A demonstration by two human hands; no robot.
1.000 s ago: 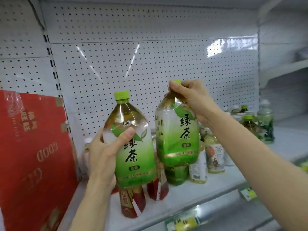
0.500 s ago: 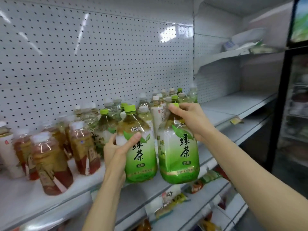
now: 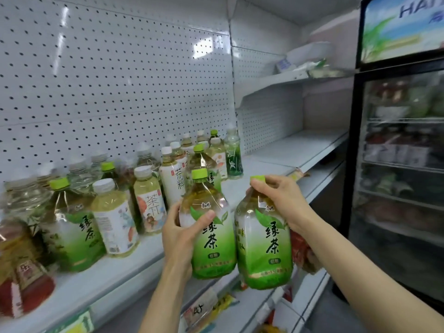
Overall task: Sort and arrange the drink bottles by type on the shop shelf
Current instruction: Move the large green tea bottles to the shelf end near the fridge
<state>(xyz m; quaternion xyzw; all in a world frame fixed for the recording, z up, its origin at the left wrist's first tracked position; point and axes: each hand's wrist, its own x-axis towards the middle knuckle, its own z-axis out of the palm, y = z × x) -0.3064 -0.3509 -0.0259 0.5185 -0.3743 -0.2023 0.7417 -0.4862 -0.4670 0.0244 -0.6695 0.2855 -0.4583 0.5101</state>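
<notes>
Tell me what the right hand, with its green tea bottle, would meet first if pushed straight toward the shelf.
Probably bare shelf; the right hand points right of the dark green bottle, though depth is unclear.

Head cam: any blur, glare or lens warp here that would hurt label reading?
Head view: the two held green tea bottles read sharp; shelf bottles at far left smear with motion blur; glare streaks mark the pegboard; wide-angle warp bends the shelf edge; the fridge contents behind its glass door look soft and hazy.
</notes>
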